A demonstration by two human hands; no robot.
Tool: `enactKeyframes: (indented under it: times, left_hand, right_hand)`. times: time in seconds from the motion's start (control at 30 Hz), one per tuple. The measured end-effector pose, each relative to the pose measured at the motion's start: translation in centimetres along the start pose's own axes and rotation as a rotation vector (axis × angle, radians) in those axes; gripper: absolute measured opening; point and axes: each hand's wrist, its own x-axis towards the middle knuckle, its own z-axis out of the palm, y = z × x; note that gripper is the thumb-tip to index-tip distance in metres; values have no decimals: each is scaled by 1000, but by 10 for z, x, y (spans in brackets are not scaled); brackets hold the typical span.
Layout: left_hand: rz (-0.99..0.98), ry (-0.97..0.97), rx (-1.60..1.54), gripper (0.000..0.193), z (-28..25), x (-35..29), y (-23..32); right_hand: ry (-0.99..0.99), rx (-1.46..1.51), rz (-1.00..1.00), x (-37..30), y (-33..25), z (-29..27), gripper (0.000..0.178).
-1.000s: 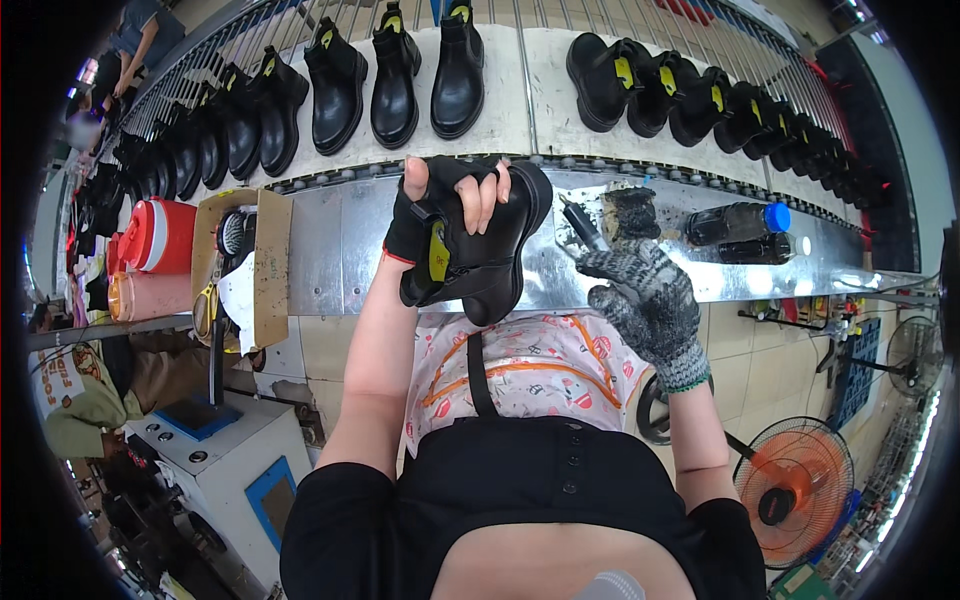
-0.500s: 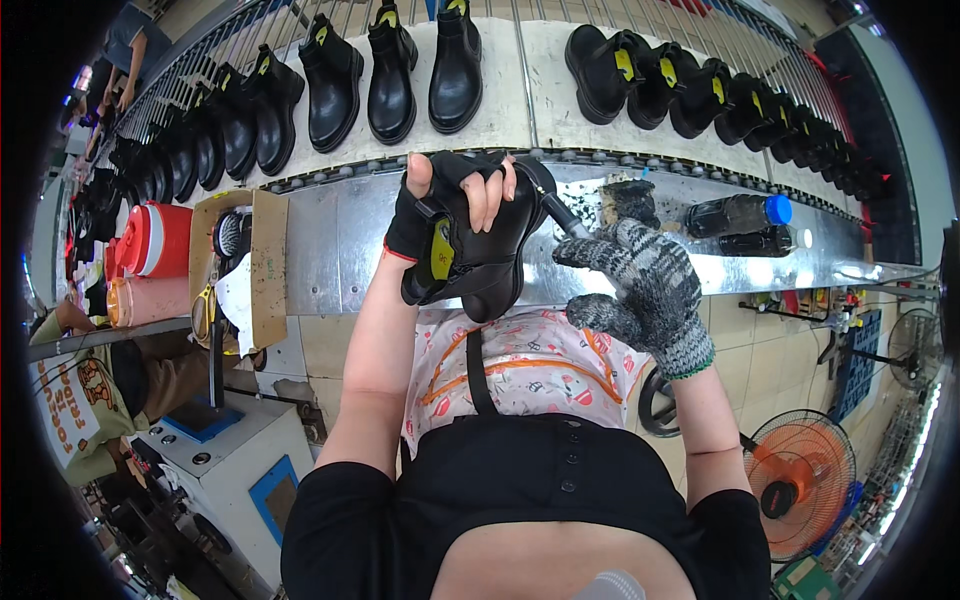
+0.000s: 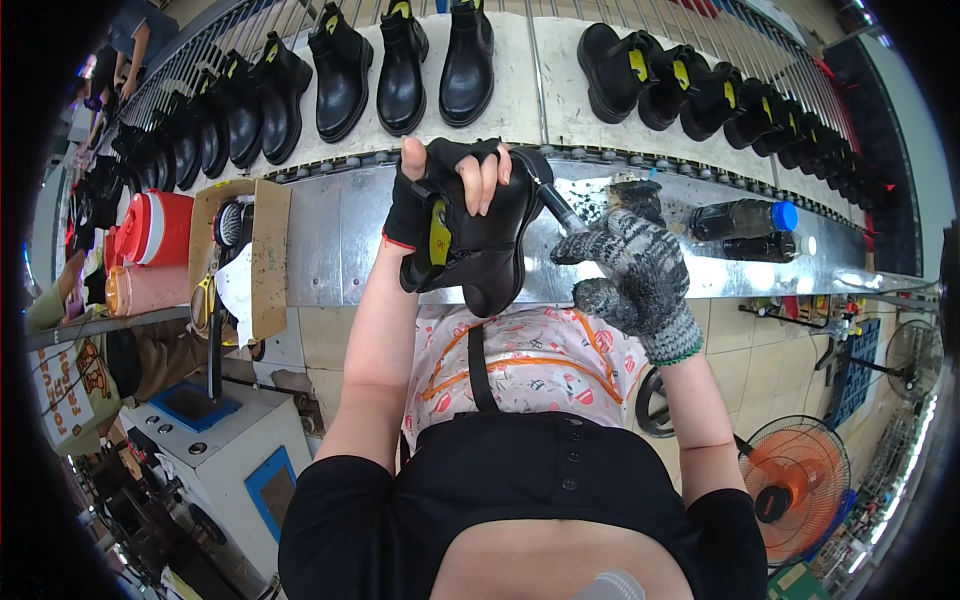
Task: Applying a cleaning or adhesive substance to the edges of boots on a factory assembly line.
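In a black fingerless glove, my left hand (image 3: 455, 180) grips a black ankle boot (image 3: 500, 225), its fingers closed over the upper. The boot is tipped on its side above the metal ledge, so its yellow insole shows at the opening. My right hand (image 3: 635, 265), in a grey knitted glove, is closed on a slim pen-like tool (image 3: 560, 207) with a dark barrel. The tool's narrow tip meets or nearly meets the boot by its sole edge; actual contact cannot be made out. Behind that hand lies a dark, stained sponge-like block (image 3: 637, 200) on a black-spotted white sheet (image 3: 582, 196).
Black boots (image 3: 402, 75) stand in rows on the white conveyor (image 3: 535, 70) beyond the metal ledge (image 3: 335, 240). Two dark bottles lie at right, one with a blue cap (image 3: 783, 216). A cardboard box (image 3: 270, 265) with scissors (image 3: 205, 300) and a red jug (image 3: 160, 235) are at left.
The boot has turned slightly in my left hand, and the tool's tip has moved a little along its edge. My right hand has shifted slightly. Both grips remain.
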Motion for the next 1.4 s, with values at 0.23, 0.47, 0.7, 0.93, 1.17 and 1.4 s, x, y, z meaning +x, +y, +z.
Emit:
enactKeyframes:
  times: [0.23,0.47,0.7,0.93,1.17,1.4]
  left_hand:
    - [57,124,-72,84,-25,-10,4]
    - [51,163,-168,85,-53,-24,9]
    - [96,194,-195,87,-71,-33,10]
    - [134,223,-244,87,-83,-39,9]
    - [143,255,-253,87,-88,-44,8]
    - [110,326,-219,90,-104,-49,5]
  right_hand:
    - [-1,-10,12,8,-5,37,39]
    - [60,94,-40,10,-10,66,40]
    - [5,60,-37,8,-13,85,26]
    - [-82,79,-39,1,-7,89,23]
    - [-123,489,-5,-6,1,76,19]
    - [-187,420,72,-34,13,86,20]
